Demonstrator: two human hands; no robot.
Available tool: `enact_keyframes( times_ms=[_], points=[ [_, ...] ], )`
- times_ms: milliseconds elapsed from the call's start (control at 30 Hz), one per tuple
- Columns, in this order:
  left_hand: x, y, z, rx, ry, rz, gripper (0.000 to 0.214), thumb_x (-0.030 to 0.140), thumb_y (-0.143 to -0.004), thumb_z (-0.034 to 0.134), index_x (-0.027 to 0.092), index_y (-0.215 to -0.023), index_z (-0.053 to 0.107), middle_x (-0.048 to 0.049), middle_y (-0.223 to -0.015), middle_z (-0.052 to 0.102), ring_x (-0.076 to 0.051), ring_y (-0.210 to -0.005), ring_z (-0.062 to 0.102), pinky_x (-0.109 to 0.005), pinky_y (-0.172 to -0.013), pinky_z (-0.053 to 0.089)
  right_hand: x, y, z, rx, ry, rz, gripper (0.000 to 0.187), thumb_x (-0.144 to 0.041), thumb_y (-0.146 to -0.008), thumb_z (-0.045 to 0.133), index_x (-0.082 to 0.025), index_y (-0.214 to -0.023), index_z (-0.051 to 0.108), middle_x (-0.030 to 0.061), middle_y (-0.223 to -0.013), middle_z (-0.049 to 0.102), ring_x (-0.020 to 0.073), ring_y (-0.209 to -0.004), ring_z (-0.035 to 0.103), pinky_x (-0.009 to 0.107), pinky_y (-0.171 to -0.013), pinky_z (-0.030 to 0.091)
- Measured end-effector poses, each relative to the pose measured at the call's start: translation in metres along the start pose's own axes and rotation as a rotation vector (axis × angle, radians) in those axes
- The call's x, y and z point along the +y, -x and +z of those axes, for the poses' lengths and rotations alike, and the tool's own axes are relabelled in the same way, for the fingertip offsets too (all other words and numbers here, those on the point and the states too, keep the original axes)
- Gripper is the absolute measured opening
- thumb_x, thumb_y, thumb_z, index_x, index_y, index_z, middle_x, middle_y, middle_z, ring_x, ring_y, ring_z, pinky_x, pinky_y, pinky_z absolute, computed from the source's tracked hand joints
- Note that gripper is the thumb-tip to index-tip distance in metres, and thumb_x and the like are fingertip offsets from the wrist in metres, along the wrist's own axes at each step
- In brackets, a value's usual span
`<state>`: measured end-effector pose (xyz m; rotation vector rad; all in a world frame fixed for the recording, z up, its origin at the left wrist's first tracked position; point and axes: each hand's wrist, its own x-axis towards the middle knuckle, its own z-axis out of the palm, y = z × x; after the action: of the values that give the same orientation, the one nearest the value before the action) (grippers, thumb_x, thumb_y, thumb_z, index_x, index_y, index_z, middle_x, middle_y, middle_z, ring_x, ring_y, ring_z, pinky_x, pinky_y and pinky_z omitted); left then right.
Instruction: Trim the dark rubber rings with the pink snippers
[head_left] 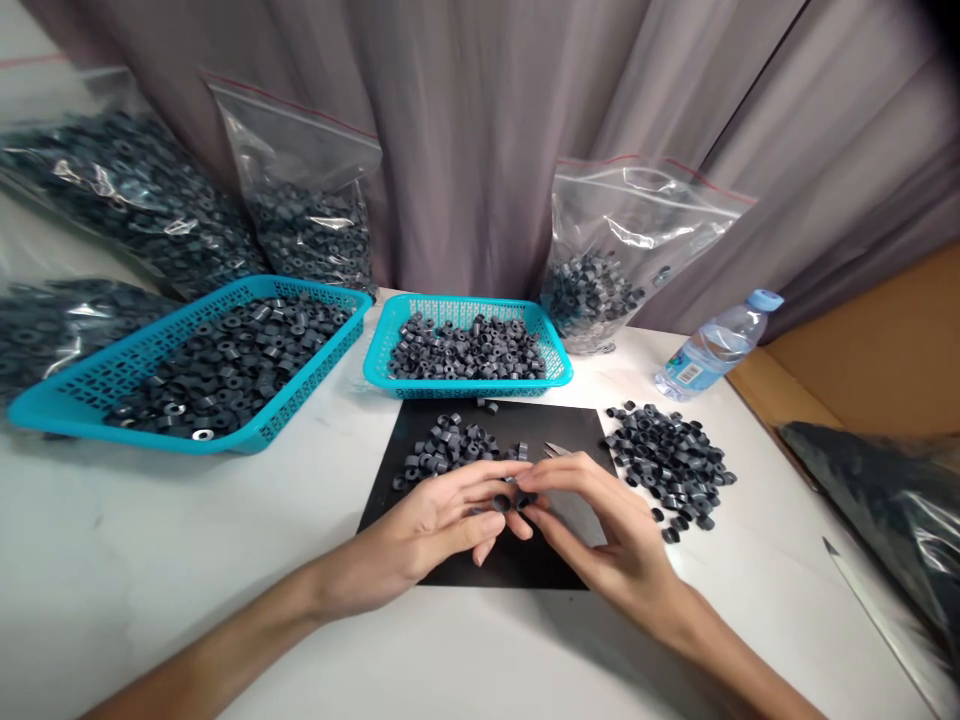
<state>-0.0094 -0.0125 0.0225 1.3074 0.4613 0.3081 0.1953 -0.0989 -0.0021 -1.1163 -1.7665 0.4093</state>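
Observation:
My left hand (442, 520) and my right hand (600, 525) meet over a black mat (525, 570) on the white table. Each hand pinches a small dark grey rubber ring (501, 502) at its fingertips, and the two rings (525, 498) touch between the hands. A small heap of the same rings (450, 448) lies on the mat just beyond my left hand. Another loose heap of rings (671, 460) rests on the table to the right of the mat. A metal blade tip (553, 449) shows on the mat behind my right fingers.
Two turquoise baskets with rings stand behind the mat, a large one (90, 390) at left and a small one (457, 308) in the middle. Clear zip bags of rings (307, 220) lean against a grey curtain. A water bottle (712, 350) lies at right, near a cardboard box (862, 370).

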Motion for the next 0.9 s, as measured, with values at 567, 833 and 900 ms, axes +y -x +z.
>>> enact_keyframes(
  times_ms=[567, 833, 900],
  points=[
    [-0.008, -0.004, 0.002, 0.119, -0.184, -0.075, 0.046, 0.044, -0.095, 0.052, 0.019, -0.133, 0.06, -0.0046, -0.087, 0.067, -0.013, -0.069, 0.047, -0.029, -0.069, 0.039, 0.006, 0.0, 0.002, -0.131, 0.015, 0.04, 0.034, -0.019, -0.094, 0.059, -0.024, -0.127, 0.057, 0.0063, -0.106, 0.069, 0.0183, -0.094, 0.066, 0.034, -0.084, 0.056],
    [-0.013, -0.009, -0.004, 0.11, -0.252, -0.054, 0.044, 0.041, -0.096, 0.051, 0.016, -0.13, 0.062, -0.004, -0.08, 0.067, -0.012, -0.065, 0.046, -0.028, -0.064, 0.038, 0.007, 0.0, 0.006, -0.078, -0.024, 0.086, 0.021, -0.018, -0.094, 0.06, -0.024, -0.114, 0.065, 0.0049, -0.1, 0.071, 0.0178, -0.089, 0.067, 0.033, -0.081, 0.056],
    [-0.014, -0.01, -0.004, 0.114, -0.246, -0.051, 0.043, 0.04, -0.096, 0.05, 0.016, -0.129, 0.063, -0.0034, -0.079, 0.066, -0.012, -0.064, 0.046, -0.027, -0.063, 0.037, 0.007, -0.001, 0.007, -0.061, -0.026, 0.049, 0.02, -0.016, -0.093, 0.06, -0.023, -0.11, 0.067, 0.0053, -0.101, 0.072, 0.0181, -0.091, 0.067, 0.033, -0.082, 0.056]
  ],
)
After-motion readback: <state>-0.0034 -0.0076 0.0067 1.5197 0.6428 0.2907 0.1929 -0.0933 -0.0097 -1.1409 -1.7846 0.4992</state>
